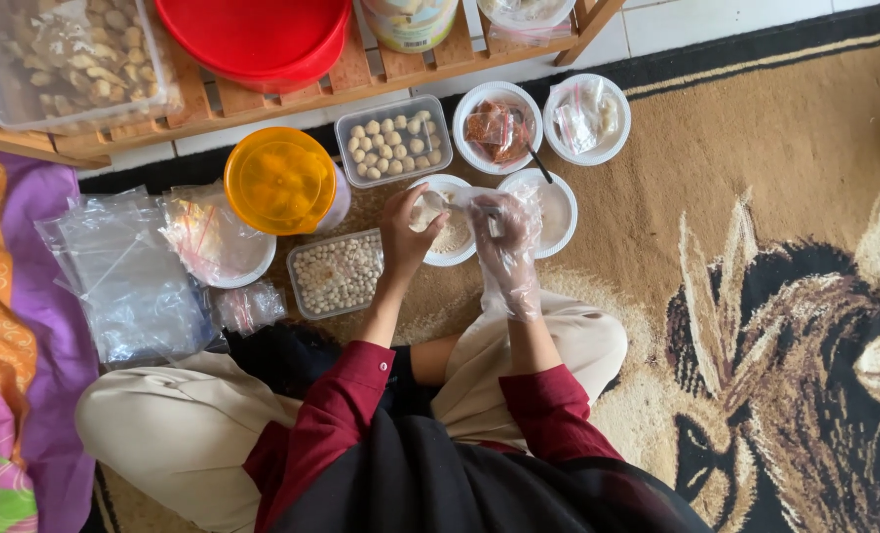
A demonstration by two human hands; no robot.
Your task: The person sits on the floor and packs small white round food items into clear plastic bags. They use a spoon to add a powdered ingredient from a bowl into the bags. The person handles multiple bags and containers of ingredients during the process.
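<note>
Hands (459,232) over four white bowls (558,212), beside two clear tubs (338,273).

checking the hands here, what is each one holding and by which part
The left hand pinches a small pale lump between its fingers, above a white bowl. The gloved right hand seems to grip a spoon handle; too blurred to confirm.

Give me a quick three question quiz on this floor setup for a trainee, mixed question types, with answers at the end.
1. True or false: the right hand wears a clear plastic glove.
2. What does the left hand hold over the white bowl of crumbs? A) a pale dough ball B) a spoon C) a lid
3. What colour is the lid of the jar beside the rectangular tub of pale balls?

Key: 1 true; 2 A; 3 orange.
</note>
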